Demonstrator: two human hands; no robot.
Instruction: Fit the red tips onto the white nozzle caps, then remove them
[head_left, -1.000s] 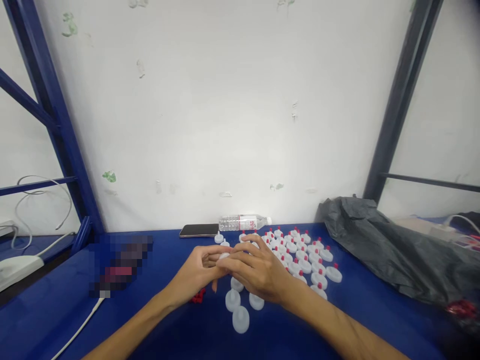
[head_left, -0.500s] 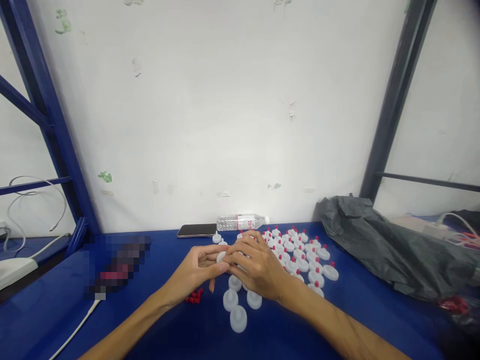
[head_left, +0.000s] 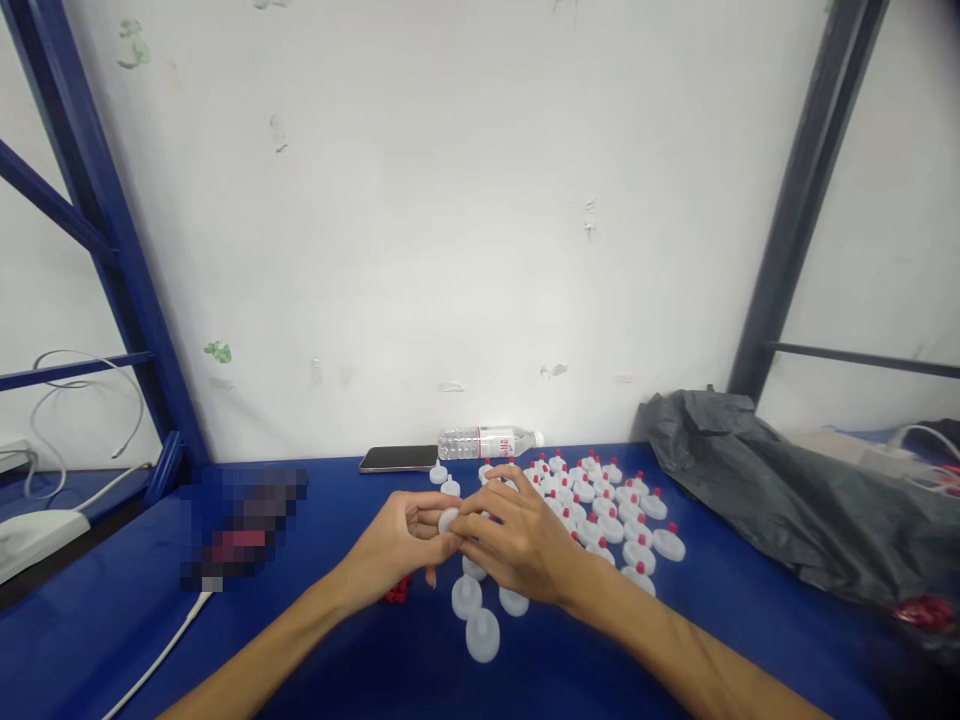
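Observation:
My left hand [head_left: 401, 545] is closed round a white plastic nozzle cap [head_left: 448, 519], its round base facing partly toward me. My right hand [head_left: 517, 540] meets it from the other side, fingertips pinched at the cap; the nozzle end is hidden behind them. Below the hands stand several white nozzle caps without red tips [head_left: 482, 636]. A small pile of red tips [head_left: 398, 590] lies under my left hand, partly covered by it. To the right of my right hand spreads a large group of white nozzle caps with red tips [head_left: 667, 544], mostly upright.
Along the wall lie a phone [head_left: 399, 459] and a clear water bottle [head_left: 495, 442] on its side. A grey plastic bag [head_left: 750, 490] covers the table's right side. At left are a blurred-out item [head_left: 251, 530] with a white cable [head_left: 161, 650] and a blue metal post [head_left: 120, 220].
The whole view has shifted slightly, so things appear a little further right. Both hands stay together on the same nozzle cap, with only small finger movement.

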